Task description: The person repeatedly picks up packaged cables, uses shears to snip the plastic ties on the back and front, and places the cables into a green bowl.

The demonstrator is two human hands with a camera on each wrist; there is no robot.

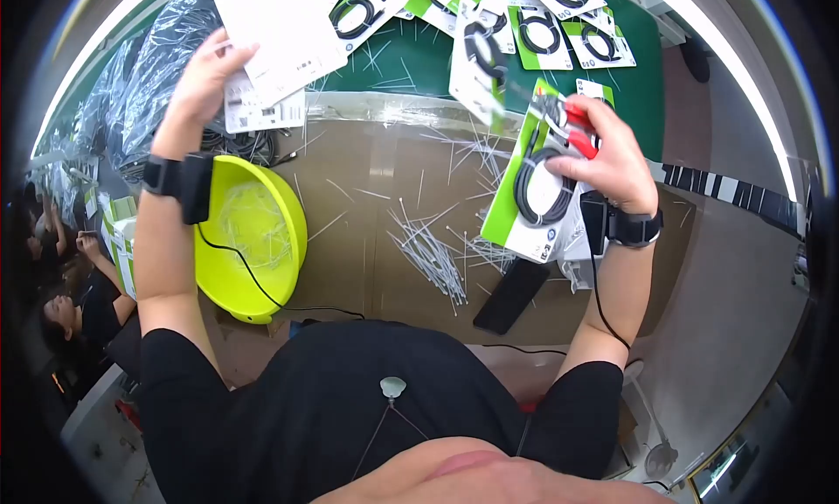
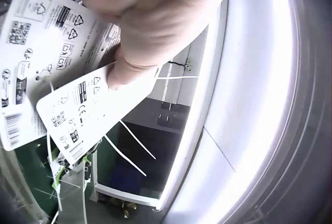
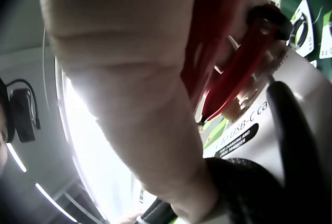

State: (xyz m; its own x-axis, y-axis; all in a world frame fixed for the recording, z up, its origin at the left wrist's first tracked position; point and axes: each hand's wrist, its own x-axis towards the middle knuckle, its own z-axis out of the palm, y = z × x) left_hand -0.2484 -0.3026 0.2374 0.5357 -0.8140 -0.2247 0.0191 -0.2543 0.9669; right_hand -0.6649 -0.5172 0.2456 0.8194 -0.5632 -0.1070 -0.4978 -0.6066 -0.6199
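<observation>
My left hand point(image 1: 203, 77) pinches white printed cards point(image 1: 278, 45) at the upper left; in the left wrist view the thumb presses on a card point(image 2: 85, 112) with barcodes, and thin white ties hang from the cards. At the right, my right hand point(image 1: 612, 154) grips red-handled pliers or cutters point(image 1: 580, 130) together with a green and white card point(image 1: 502, 208) holding a coiled black cable point(image 1: 524, 189). The red handles point(image 3: 236, 73) lie within the fingers in the right wrist view. Another cable card point(image 1: 476, 62), blurred, is just above and left of it.
A yellow-green basin point(image 1: 293, 208) stands at the left with thin ties inside. Loose white ties point(image 1: 428, 255) lie mid-table beside a black phone point(image 1: 511, 296). Several carded cables point(image 1: 540, 36) cover the green mat point(image 1: 642, 45) at the back. Plastic bags point(image 1: 166, 54) are at the back left.
</observation>
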